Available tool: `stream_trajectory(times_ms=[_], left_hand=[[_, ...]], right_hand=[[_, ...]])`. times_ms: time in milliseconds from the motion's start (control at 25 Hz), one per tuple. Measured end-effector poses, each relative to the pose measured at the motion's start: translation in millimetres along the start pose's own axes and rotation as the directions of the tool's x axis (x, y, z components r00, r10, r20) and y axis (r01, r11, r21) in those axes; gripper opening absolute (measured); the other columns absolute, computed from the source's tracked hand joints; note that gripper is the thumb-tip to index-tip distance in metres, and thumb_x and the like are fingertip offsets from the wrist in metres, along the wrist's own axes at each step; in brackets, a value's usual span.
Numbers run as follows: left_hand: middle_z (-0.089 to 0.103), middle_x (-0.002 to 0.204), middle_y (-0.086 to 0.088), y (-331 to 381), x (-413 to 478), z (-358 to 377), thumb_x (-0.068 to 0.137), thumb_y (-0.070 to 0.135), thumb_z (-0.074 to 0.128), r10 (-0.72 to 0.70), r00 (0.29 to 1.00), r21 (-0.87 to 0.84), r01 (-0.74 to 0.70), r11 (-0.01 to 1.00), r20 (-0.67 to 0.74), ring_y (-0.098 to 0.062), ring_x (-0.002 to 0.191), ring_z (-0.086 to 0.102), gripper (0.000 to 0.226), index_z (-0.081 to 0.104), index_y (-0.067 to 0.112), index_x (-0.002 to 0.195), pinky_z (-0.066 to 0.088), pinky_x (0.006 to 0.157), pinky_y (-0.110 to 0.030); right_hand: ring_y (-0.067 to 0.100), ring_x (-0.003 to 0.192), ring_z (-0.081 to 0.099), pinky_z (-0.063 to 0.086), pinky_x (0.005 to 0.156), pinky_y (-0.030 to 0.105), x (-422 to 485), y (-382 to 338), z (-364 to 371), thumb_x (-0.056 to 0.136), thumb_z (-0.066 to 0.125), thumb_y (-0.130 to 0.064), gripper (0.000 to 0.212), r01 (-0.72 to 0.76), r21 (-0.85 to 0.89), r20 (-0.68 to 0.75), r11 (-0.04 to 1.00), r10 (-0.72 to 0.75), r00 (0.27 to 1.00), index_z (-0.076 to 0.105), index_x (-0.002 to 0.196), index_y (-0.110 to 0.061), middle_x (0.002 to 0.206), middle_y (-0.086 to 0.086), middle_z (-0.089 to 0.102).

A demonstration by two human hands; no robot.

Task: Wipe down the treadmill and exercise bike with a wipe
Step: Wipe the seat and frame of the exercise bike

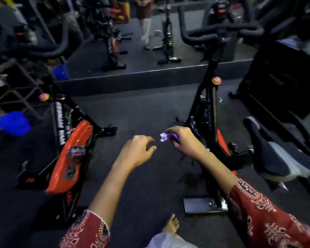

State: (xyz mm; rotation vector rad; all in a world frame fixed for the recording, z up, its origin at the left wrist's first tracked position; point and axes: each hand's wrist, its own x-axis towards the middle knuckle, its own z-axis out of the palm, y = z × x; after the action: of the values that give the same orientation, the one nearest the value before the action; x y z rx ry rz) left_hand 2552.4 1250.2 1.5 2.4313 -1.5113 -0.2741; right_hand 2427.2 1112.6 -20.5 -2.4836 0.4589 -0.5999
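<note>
Our right hand [183, 143] pinches a crumpled wipe [166, 136] in its fingers [172, 130]. Our left hand [136, 151], loosely spread and empty, hovers just beside it. An exercise bike [207, 104] stands just beyond the right fingers, not touched, so we judge most of the wiping lies ahead.

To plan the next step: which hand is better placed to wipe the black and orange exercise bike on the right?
Likely the right hand: it pinches the crumpled white wipe and is nearer that black and orange exercise bike. The left hand holds nothing.
</note>
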Motion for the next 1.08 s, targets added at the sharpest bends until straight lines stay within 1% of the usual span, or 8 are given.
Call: stream_trajectory(times_ms=[120,280,400,520,680,800,1000,1080], left_hand=[[0.060,0.128,-0.001,30.8,84.2,16.7,0.093,0.034,0.055,0.204,0.976,-0.014,-0.203,0.979,0.082,-0.023,0.113,0.057,0.037,0.059,0.020,0.128,0.045,0.093,-0.034],[0.060,0.128,-0.002,95.3,173.4,36.7,0.094,0.030,0.055,0.489,0.855,-0.049,-0.488,0.871,0.175,-0.022,0.120,0.054,0.035,0.060,0.018,0.126,0.044,0.095,-0.036],[0.064,0.123,-0.003,146.4,216.6,59.1,0.092,0.023,0.057,0.669,0.716,-0.175,-0.646,0.743,0.200,-0.022,0.116,0.056,0.030,0.064,0.014,0.120,0.044,0.094,-0.034],[0.063,0.124,-0.006,182.1,243.9,89.2,0.089,0.019,0.062,0.788,0.579,-0.233,-0.753,0.615,0.211,-0.024,0.117,0.056,0.029,0.066,0.010,0.116,0.040,0.098,-0.031],[0.060,0.128,-0.013,246.6,287.0,124.0,0.085,0.013,0.066,0.907,0.370,-0.339,-0.843,0.418,0.200,-0.029,0.121,0.054,0.029,0.068,0.006,0.113,0.040,0.104,-0.039],[0.056,0.133,-0.015,284.3,313.2,145.2,0.086,0.014,0.065,0.949,0.219,-0.377,-0.879,0.293,0.225,-0.030,0.125,0.050,0.032,0.066,0.005,0.117,0.035,0.108,-0.038],[0.065,0.120,-0.010,288.4,368.8,161.3,0.090,0.019,0.060,0.953,0.079,-0.408,-0.891,0.199,0.292,-0.029,0.113,0.058,0.030,0.065,0.006,0.117,0.042,0.101,-0.039],[0.070,0.107,-0.011,275.6,386.5,166.9,0.087,0.021,0.058,0.953,0.034,-0.452,-0.875,0.174,0.302,-0.032,0.100,0.064,0.029,0.069,0.004,0.108,0.050,0.090,-0.040]], right_hand=[[0.027,0.085,0.068,0.037,0.075,0.003,4.9,59.2,-25.3,0.078,0.060,0.015,0.020,-0.220,0.015,-0.176,0.975,0.219,0.960,0.070,0.094,0.008,0.093,0.021,0.071],[0.032,0.091,0.067,0.037,0.078,0.012,-15.7,120.8,-64.9,0.085,0.062,0.003,0.015,-0.451,0.042,-0.366,0.891,0.434,0.823,0.069,0.097,0.007,0.097,0.022,0.070],[0.029,0.093,0.065,0.039,0.084,0.016,-41.4,148.3,-91.7,0.085,0.062,0.003,0.018,-0.607,0.057,-0.570,0.793,0.525,0.632,0.069,0.101,0.003,0.100,0.017,0.070],[0.018,0.100,0.061,0.040,0.090,0.012,-74.7,151.5,-99.7,0.086,0.059,-0.003,0.021,-0.679,0.057,-0.712,0.732,0.506,0.486,0.068,0.104,0.002,0.106,0.014,0.069],[0.027,0.108,0.062,0.044,0.096,0.029,-102.7,169.3,-111.3,0.089,0.056,-0.010,0.027,-0.808,0.214,-0.845,0.548,0.520,0.128,0.066,0.110,0.004,0.116,0.018,0.065],[0.029,0.116,0.058,0.039,0.101,0.028,-101.9,186.7,-113.1,0.091,0.053,-0.010,0.031,-0.854,0.315,-0.864,0.413,0.497,-0.078,0.063,0.115,0.005,0.124,0.019,0.061],[0.014,0.130,0.042,0.023,0.109,0.010,-62.0,214.5,-102.7,0.099,0.048,-0.009,0.034,-0.862,0.394,-0.746,0.318,0.659,-0.097,0.054,0.130,0.001,0.143,0.013,0.046],[0.018,0.138,0.034,0.018,0.114,0.016,-36.2,229.1,-92.5,0.101,0.043,-0.014,0.039,-0.868,0.398,-0.657,0.296,0.752,-0.045,0.047,0.137,0.000,0.148,0.011,0.039]])
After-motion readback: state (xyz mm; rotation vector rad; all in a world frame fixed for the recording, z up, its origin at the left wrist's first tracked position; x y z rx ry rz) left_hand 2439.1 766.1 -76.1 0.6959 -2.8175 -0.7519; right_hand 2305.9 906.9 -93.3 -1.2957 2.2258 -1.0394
